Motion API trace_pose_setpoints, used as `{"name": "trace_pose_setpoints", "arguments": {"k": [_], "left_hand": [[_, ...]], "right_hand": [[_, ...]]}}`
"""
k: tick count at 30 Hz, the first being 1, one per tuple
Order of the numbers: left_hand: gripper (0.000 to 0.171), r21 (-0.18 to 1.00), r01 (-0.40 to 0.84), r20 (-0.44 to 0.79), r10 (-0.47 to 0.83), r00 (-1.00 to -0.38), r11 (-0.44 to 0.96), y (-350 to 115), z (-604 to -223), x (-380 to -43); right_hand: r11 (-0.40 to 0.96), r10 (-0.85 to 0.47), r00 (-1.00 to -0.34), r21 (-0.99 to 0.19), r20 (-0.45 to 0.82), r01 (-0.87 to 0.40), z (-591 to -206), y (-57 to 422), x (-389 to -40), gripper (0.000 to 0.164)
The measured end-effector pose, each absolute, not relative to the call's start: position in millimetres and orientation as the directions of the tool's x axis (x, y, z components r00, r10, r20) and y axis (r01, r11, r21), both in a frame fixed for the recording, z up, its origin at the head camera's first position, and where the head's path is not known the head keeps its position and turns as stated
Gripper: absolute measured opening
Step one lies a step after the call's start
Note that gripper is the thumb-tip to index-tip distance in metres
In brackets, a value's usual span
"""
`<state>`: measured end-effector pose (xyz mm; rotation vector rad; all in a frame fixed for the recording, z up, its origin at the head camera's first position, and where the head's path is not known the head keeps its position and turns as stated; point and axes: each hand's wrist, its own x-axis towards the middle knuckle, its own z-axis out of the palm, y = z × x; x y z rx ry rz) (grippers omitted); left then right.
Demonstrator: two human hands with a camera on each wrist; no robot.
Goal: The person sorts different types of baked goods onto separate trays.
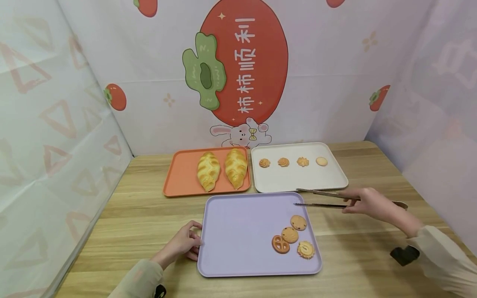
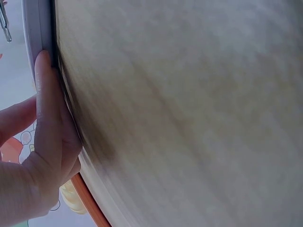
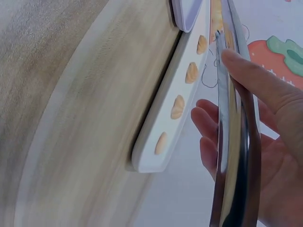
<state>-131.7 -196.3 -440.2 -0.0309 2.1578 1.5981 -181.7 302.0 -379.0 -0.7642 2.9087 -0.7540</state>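
Note:
My right hand [image 1: 367, 203] grips a pair of metal tongs [image 1: 328, 193], also large in the right wrist view, where my thumb lies along one arm of the tongs [image 3: 232, 142]. The spread tips hang over the far right corner of the lavender tray [image 1: 242, 236], near the white tray's front edge, with nothing between them. My left hand [image 1: 183, 242] rests on the table with its fingertips at the lavender tray's left rim; in the left wrist view a straight finger [image 2: 47, 104] touches the rim. A pretzel cookie [image 1: 280, 244], two round cookies [image 1: 290, 234] and a ruffled cookie [image 1: 306, 250] lie at that tray's right side.
Behind stands a white tray [image 1: 298, 178] with a row of several cookies [image 1: 283, 162]. Left of it, an orange tray [image 1: 182, 174] bears two bread loaves [image 1: 208, 171]. Printed fabric walls [image 1: 149, 120] enclose the wooden table [image 1: 141, 219] at the back and sides.

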Motion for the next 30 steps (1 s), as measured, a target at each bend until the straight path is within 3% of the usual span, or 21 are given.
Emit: {"name": "trace_pose_setpoints", "arguments": {"k": [11, 20, 30], "left_hand": [[0.041, 0.9, -0.284, -0.367, 0.222, -0.903, 0.331, -194.8, -440.1, -132.5], [0.041, 0.899, -0.286, -0.368, 0.218, -0.904, 0.331, -194.5, -439.6, -132.1], [0.041, 0.896, -0.295, -0.375, 0.209, -0.903, 0.331, -194.6, -439.7, -132.2]], "right_hand": [[0.763, -0.551, -0.831, -0.45, -0.077, -0.464, -370.2, 299.6, -180.1, 0.051], [0.747, -0.61, -0.787, -0.401, -0.095, -0.531, -368.6, 295.0, -182.6, 0.048], [0.757, -0.615, -0.78, -0.363, -0.115, -0.543, -373.5, 292.6, -186.6, 0.048]]}}
